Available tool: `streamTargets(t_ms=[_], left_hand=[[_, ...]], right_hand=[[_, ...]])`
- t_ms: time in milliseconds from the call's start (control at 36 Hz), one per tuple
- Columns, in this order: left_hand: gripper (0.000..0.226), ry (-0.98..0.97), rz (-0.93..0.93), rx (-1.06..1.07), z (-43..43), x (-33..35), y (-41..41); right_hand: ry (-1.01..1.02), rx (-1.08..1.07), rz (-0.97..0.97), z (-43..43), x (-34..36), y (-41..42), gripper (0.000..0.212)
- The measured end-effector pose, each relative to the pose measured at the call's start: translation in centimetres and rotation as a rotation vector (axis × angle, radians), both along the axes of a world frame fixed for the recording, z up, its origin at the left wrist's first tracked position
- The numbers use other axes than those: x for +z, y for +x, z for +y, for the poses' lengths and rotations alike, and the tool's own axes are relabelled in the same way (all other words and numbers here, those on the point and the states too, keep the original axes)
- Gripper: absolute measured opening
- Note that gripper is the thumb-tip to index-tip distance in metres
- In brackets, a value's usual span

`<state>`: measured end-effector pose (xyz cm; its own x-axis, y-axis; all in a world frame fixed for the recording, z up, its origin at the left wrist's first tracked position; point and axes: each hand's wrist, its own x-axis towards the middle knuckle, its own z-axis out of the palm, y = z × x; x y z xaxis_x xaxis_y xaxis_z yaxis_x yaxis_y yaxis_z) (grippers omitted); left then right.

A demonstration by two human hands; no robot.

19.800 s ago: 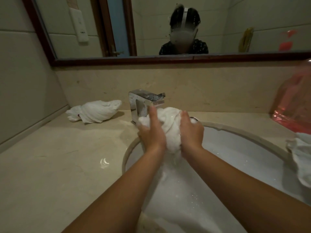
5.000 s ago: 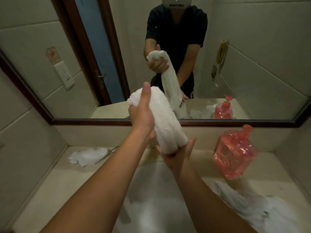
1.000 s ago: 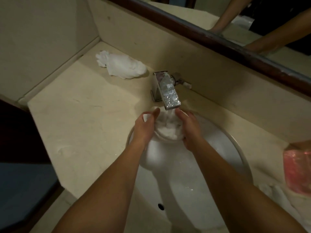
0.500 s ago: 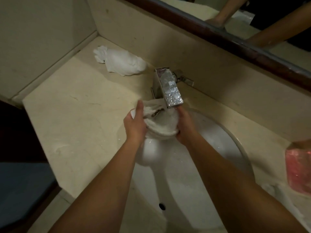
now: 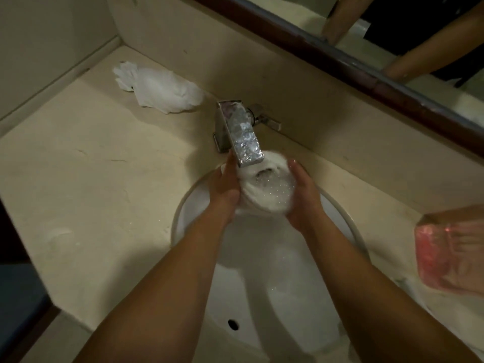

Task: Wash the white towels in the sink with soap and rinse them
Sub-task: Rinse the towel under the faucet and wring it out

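My left hand (image 5: 225, 191) and my right hand (image 5: 301, 199) hold a bunched white towel (image 5: 264, 191) between them, directly under the spout of the tap (image 5: 242, 134). The left palm presses the towel's left side, fingers laid along it and reaching up beside the spout. The right hand cups the towel's right side, fingers curved around the wet cloth. The towel is gathered into a rounded wad with a dark hollow at its top, just below the spout's end. Its surface glistens with droplets. The wad sits over the back part of the sink (image 5: 183, 213), nearest the tap, above the white basin. A small dark overflow hole (image 5: 233, 324) shows on the basin wall on the side farthest from the tap.

A second white towel (image 5: 159, 91) lies crumpled on the counter (image 5: 86, 179), left of the tap and close to the back wall, well apart from my hands. A pink translucent bottle (image 5: 450, 250) stands on the counter to the right of the sink, at the frame edge. A mirror (image 5: 392, 43) with a dark wooden frame runs above the wall behind the tap; both forearms are reflected in it.
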<state>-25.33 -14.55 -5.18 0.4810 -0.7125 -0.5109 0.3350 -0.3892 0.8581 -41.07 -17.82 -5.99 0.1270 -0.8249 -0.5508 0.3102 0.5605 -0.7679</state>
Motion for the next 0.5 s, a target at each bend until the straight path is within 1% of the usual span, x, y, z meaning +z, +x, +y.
streamTargets(t_ms=[28, 56, 111, 167, 194, 250, 306, 333, 361, 417, 500], left_hand=[[0.034, -0.001, -0.008, -0.01, -0.1, -0.3, -0.1], [0.034, -0.007, -0.022, -0.01, -0.2, 0.0, -0.3], [0.033, -0.032, -0.032, -0.011, -0.1, 0.1, -0.2], [0.034, -0.073, 0.053, 0.024, 0.3, 0.0, 0.1], [0.031, -0.109, 0.059, 0.031, 0.6, -0.1, 0.4], [0.026, -0.177, 0.008, 0.024, 1.1, -0.7, 1.0], [0.026, -0.191, -0.024, -0.009, 1.6, -0.9, 1.8], [0.026, -0.2, 0.002, -0.022, 1.8, -0.6, 2.0], [0.033, -0.207, -0.006, -0.041, 1.9, -0.9, 2.2], [0.036, -0.237, -0.005, -0.079, 2.2, -0.8, 2.6], [0.022, -0.27, -0.029, -0.006, 2.6, -0.7, 2.7]], right_hand=[[-0.006, 0.017, -0.021, 0.2, 0.1, -0.3, 0.087], [-0.009, 0.024, -0.047, 0.4, 0.1, -0.6, 0.083], [0.015, 0.046, -0.09, 1.1, 0.4, -1.0, 0.067], [0.054, 0.064, -0.088, 1.7, 0.6, -0.9, 0.059], [0.099, 0.071, -0.067, 2.0, 0.6, -0.7, 0.061], [0.23, 0.114, -0.062, 2.5, 0.5, -0.1, 0.075], [0.379, 0.168, -0.101, 2.8, 0.2, 0.5, 0.09], [0.437, 0.181, -0.121, 3.0, 0.2, 0.8, 0.094], [0.478, 0.186, -0.136, 3.2, 0.2, 1.1, 0.093], [0.489, 0.205, -0.144, 3.4, -0.1, 1.6, 0.081], [0.409, 0.179, -0.14, 3.7, -0.5, 1.5, 0.066]])
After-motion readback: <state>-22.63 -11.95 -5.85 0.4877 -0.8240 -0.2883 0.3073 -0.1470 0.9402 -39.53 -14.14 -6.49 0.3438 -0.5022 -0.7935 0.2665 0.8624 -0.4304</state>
